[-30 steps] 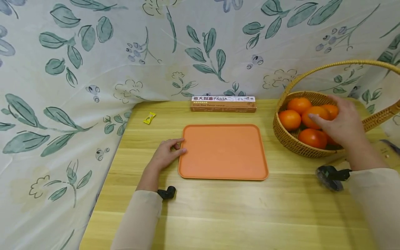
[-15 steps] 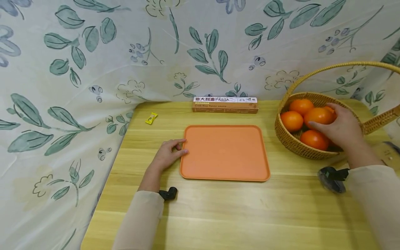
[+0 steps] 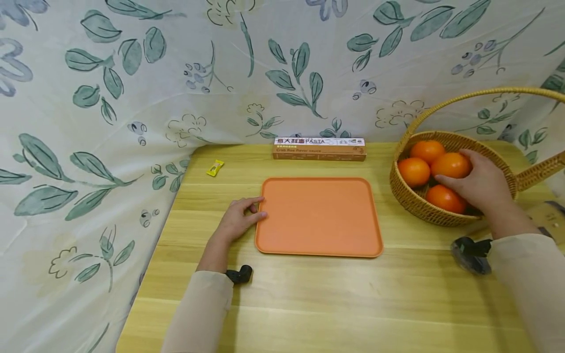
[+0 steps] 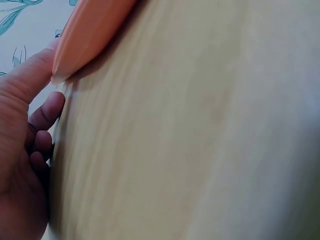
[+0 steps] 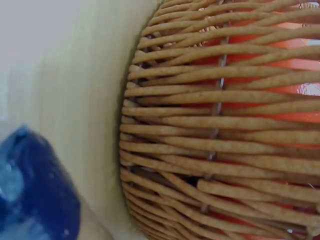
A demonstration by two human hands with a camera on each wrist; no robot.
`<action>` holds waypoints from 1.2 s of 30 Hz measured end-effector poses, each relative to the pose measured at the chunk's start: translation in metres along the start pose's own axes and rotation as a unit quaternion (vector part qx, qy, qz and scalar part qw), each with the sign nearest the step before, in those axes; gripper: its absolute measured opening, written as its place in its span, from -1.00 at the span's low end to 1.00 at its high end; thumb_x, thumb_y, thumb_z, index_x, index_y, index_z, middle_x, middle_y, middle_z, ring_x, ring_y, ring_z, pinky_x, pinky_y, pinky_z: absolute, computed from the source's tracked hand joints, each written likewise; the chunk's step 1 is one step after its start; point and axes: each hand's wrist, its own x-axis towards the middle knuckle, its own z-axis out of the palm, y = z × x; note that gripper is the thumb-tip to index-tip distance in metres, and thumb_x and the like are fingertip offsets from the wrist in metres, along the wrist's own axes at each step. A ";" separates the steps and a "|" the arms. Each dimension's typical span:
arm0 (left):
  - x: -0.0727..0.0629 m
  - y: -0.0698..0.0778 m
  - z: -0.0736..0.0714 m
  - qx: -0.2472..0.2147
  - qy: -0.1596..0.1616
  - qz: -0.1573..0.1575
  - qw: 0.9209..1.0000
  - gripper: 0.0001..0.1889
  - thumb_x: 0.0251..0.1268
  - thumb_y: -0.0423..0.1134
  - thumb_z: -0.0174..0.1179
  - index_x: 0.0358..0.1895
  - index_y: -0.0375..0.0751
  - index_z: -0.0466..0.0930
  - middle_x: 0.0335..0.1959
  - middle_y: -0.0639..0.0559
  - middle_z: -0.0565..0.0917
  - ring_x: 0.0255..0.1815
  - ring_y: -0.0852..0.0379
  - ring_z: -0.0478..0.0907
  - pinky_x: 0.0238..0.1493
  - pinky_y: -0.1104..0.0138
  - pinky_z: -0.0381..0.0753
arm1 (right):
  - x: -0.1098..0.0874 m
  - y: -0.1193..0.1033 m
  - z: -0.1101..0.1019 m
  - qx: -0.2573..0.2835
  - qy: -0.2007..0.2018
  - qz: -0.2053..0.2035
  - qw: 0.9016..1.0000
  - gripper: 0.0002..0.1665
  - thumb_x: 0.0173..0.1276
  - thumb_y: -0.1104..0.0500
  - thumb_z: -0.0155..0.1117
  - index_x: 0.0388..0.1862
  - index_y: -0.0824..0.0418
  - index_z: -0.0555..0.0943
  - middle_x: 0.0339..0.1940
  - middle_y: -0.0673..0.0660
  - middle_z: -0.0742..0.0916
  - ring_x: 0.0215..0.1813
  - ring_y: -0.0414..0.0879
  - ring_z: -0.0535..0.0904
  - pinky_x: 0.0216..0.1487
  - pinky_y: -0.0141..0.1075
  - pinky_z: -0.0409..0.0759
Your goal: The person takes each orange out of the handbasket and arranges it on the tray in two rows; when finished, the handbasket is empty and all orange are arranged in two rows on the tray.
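Observation:
My right hand (image 3: pixel 483 184) reaches into a wicker basket (image 3: pixel 410 206) at the right. Its thumb and fingers grip a smooth orange round fruit (image 3: pixel 451 165). Several more such fruits lie around it, among them a redder fruit (image 3: pixel 445 198) at the front. Only the basket's woven side (image 5: pixel 170 115) shows in the right wrist view, with orange-red through the gaps and that hand hidden. My left hand (image 3: pixel 236 218) holds the left edge of an orange tray (image 3: pixel 319 215), thumb over the rim. In the left wrist view the tray's corner (image 4: pixel 90 40) meets that hand, other fingers curled below.
A long pasta box (image 3: pixel 319 149) stands at the back against the flowered cloth. A small yellow packet (image 3: pixel 215 167) lies back left. The basket's tall handle (image 3: pixel 468 94) arches over the fruit. A blurred tan object (image 3: pixel 547 218) sits right of the right forearm.
My right hand has settled lower around the orange fruit, thumb moving in along its near side. My left hand keeps its place at the tray. The whole view has shifted slightly.

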 end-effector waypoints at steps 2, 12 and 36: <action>0.000 -0.001 0.000 0.001 0.001 0.001 1.000 -0.45 0.37 0.09 0.33 0.39 0.13 0.55 -0.13 0.08 0.62 -0.08 0.06 0.36 -0.03 0.23 0.35 | 0.000 0.000 0.000 0.000 0.000 -0.002 1.000 0.18 0.40 -0.29 0.26 0.65 0.37 -0.01 0.46 0.65 0.27 0.34 0.59 0.19 0.26 0.42 0.18; 0.000 -0.001 0.000 -0.002 0.003 0.000 1.000 -0.46 0.37 0.08 0.33 0.39 0.15 0.56 -0.13 0.09 0.61 -0.10 0.06 0.34 -0.04 0.24 0.34 | 0.000 -0.001 -0.001 -0.003 -0.001 0.001 1.000 0.21 0.38 -0.33 0.26 0.65 0.36 -0.01 0.45 0.65 0.28 0.33 0.59 0.20 0.25 0.42 0.19; -0.001 -0.001 0.005 0.002 0.022 0.000 1.000 -0.47 0.37 0.08 0.33 0.38 0.15 0.56 -0.17 0.10 0.58 -0.14 0.05 0.30 -0.08 0.22 0.31 | -0.025 -0.047 -0.022 0.036 0.035 0.014 0.999 0.30 0.26 -0.38 0.38 0.69 0.22 -0.01 0.56 0.56 0.21 0.34 0.59 0.22 0.15 0.47 0.29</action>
